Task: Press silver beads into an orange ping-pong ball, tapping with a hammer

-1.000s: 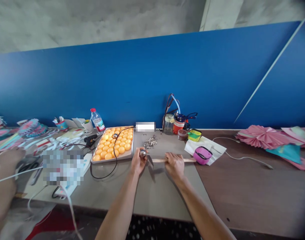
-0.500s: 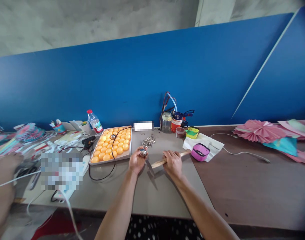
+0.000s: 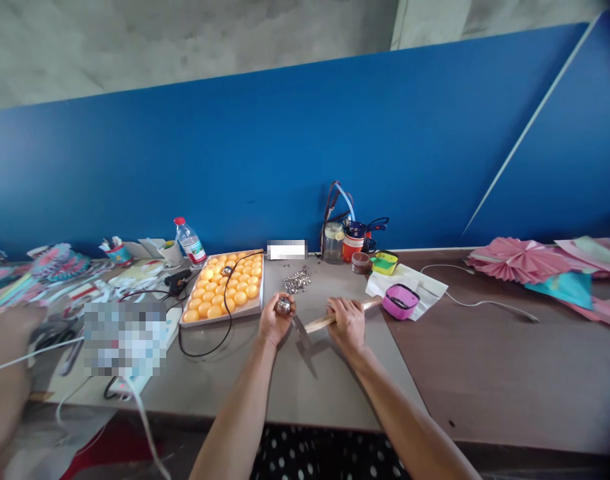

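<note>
In my left hand (image 3: pixel 275 323) I hold a small ball covered in shiny silvery pieces (image 3: pixel 283 305), fingers curled around it. My right hand (image 3: pixel 347 321) is wrapped round the wooden handle of a hammer (image 3: pixel 319 325), whose metal head points toward the left hand, just below the ball. Beyond the ball lies a loose heap of small shiny metallic bits (image 3: pixel 298 281). To the left, a shallow box (image 3: pixel 262 283) holds rows of orange balls (image 3: pixel 215 311), with one silvery ball (image 3: pixel 227 271) among them. A black cable (image 3: pixel 205 355) runs across the box.
A water bottle (image 3: pixel 190 241) stands behind the box. At the back are a glass jar (image 3: pixel 333 245) and an orange-white container (image 3: pixel 353 248). A purple dish (image 3: pixel 401 303) sits on white paper (image 3: pixel 432 288) to the right. Another person's arm (image 3: pixel 7 380) is at the far left.
The silvery ball has turned slightly in my left hand. The hammer's handle and my right hand have shifted only a little; the other things stay put.
</note>
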